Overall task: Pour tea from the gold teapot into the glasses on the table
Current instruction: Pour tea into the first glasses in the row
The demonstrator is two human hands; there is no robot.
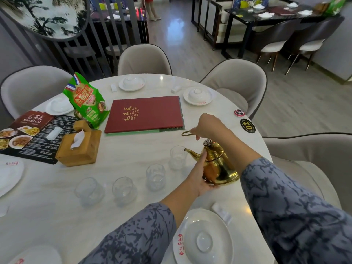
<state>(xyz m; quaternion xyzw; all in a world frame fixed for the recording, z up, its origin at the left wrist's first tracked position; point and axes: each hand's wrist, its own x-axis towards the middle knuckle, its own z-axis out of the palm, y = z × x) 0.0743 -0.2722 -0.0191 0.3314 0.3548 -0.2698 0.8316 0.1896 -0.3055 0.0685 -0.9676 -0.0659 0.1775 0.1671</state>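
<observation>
On the counter [133,149], right of centre, we tip the gold teapot [217,166] toward the rightmost of four glasses [178,158]: pouring is starting. Our right hand [206,126] has fingers clamped on the handle; our left hand [198,176] cups the base. Next we tilt further, keeping the spout over the rim.

Soft, even indoor light; pale glare patches on the glossy floor [172,29] and a warm sheen on the white surface [133,164]. Shadows are faint. Wide-angle distortion bends the edges, and the whole picture is slightly soft
</observation>
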